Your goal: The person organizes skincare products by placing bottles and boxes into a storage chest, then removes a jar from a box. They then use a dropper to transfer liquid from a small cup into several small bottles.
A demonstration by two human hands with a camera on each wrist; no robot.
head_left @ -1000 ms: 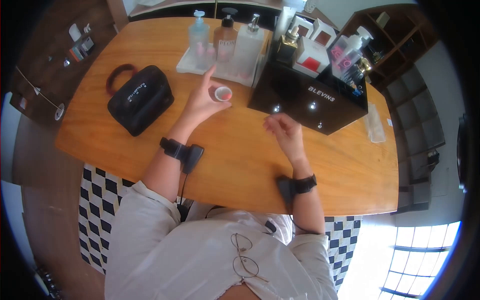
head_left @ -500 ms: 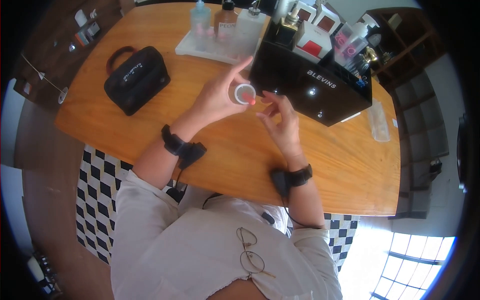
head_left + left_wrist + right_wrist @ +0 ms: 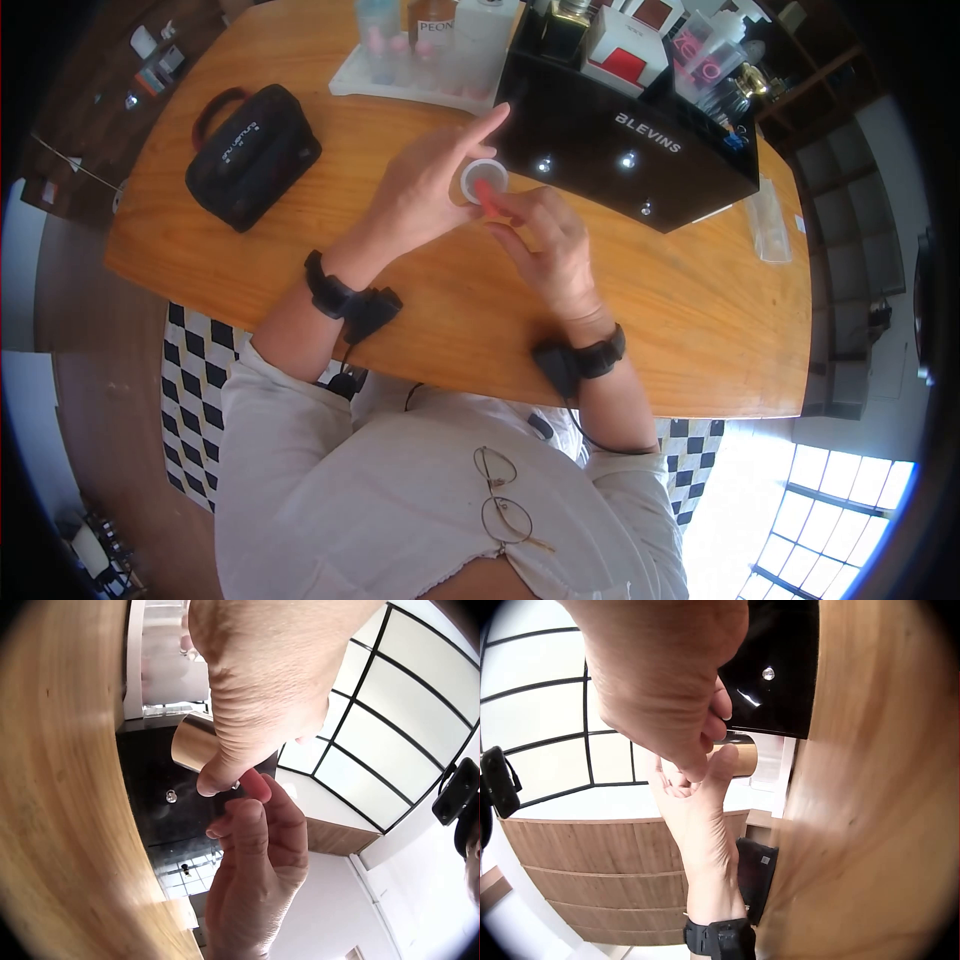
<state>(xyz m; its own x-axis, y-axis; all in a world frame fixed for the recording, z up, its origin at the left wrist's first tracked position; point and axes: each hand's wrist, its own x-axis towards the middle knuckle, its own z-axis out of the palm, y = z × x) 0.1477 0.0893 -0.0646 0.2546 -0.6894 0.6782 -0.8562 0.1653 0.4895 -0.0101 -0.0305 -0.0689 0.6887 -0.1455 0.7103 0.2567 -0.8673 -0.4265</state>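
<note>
My left hand [image 3: 415, 185] grips a small round cup [image 3: 196, 744], gold outside with a white rim, thumb on the near side and index finger stretched out past it. The cup's mouth faces up towards the head camera. Out of it sticks a slim red-pink piece [image 3: 257, 786] with a rounded end; its inner part is hidden in the cup. My right hand [image 3: 553, 245] is at the cup's mouth, thumb and fingers curled about the end of this piece. In the right wrist view, the right hand's back hides most of the piece and overlaps the gold cup [image 3: 745, 756].
A black drawer box [image 3: 590, 140] marked BLEVINS stands just beyond the hands, cosmetics on top. Left of it is a white tray [image 3: 350, 85] with several bottles. A black pouch [image 3: 255, 155] lies at the left, a clear plastic sleeve [image 3: 768, 225] at the right.
My left hand has brought the cup rightwards, near the middle. The right hand has come up and left, its fingers now at the pink piece. The head view has shifted slightly.
</note>
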